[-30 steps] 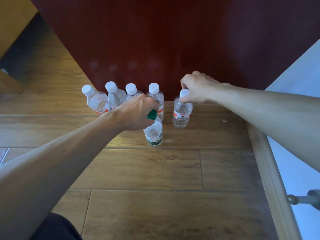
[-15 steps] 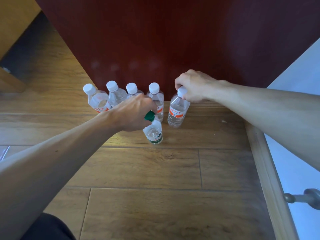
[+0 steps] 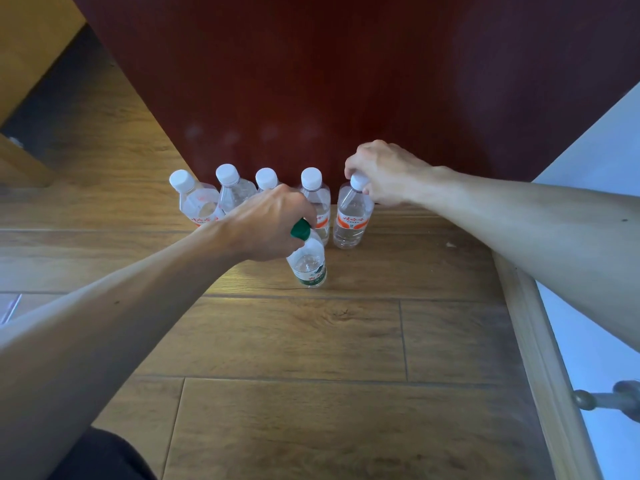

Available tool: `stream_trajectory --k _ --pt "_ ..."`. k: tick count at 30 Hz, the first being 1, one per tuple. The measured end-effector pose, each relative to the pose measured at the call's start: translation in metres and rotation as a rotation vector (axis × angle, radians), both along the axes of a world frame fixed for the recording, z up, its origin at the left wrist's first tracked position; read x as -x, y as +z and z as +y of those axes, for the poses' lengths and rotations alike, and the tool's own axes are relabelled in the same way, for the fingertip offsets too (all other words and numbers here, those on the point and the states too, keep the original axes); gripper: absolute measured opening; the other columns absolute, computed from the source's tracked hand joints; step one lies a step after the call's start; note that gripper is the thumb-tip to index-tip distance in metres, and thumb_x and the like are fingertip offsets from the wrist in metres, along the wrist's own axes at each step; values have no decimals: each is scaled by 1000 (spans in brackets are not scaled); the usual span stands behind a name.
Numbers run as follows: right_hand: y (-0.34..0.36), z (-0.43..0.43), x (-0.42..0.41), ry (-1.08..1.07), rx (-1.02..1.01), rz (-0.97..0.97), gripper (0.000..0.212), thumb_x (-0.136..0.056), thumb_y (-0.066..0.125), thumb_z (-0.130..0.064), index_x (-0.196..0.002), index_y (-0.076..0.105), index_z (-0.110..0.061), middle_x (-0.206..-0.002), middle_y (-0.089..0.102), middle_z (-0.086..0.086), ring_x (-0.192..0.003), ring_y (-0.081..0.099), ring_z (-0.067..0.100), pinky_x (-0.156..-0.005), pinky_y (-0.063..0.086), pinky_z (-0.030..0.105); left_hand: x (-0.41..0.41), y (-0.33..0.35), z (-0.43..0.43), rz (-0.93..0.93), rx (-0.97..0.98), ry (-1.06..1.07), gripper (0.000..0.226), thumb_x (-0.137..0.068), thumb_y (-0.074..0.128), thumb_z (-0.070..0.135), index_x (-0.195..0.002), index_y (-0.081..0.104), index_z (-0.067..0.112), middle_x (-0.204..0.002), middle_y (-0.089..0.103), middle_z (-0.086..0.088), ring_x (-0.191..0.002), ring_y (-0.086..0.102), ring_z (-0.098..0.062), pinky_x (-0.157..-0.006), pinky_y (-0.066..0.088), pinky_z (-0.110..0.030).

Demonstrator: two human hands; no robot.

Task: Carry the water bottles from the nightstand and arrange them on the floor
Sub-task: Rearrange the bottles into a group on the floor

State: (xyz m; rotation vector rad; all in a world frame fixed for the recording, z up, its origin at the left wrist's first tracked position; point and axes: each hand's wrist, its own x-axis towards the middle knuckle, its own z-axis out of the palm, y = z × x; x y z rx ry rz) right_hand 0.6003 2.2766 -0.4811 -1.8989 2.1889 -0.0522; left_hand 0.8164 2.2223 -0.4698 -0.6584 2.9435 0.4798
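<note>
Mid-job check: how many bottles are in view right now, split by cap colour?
White-capped bottles: 5 (the right hand grips the rightmost one by its cap)
Green-capped bottle: 1 (the left hand grips it at the top)
Total: 6

Left grip [image 3: 273,227] curled, right grip [image 3: 380,175] curled

The person's left forearm [image 3: 121,323] and right forearm [image 3: 554,237] are bare as far as the frame shows, each marked by one small dark spot. Tendons ridge the back of the left hand [image 3: 273,226]; knuckles stand out on the right hand [image 3: 381,174]. Black clothing [image 3: 104,459] shows at the lower left edge.
</note>
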Motion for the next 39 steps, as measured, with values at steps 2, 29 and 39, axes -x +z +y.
stream_trajectory --k 2,29,39 --pt "-2 -2 0 2 12 -8 23 -87 63 -13 -110 67 -14 -111 66 12 -103 64 34 -81 53 41 -1 0 0 -6 2 3 26 -76 68 11 -100 73 18 -91 66 -4 -88 64 -26 -72 56 -44" --pt "-2 -15 -8 2 -61 6 25 -100 43 -18 -111 65 -11 -110 65 15 -102 64 36 -81 52 42 11 1 5 102 -20 25 23 -72 68 12 -94 73 13 -87 67 -4 -83 62 -25 -70 54 -43" --pt "20 -1 -1 -34 -70 -97 20 -89 65 -21 -108 67 -18 -103 67 6 -96 67 28 -78 54 36 48 4 20 154 -39 2 24 -75 67 8 -97 72 17 -90 66 -4 -82 54 -20 -72 52 -41"
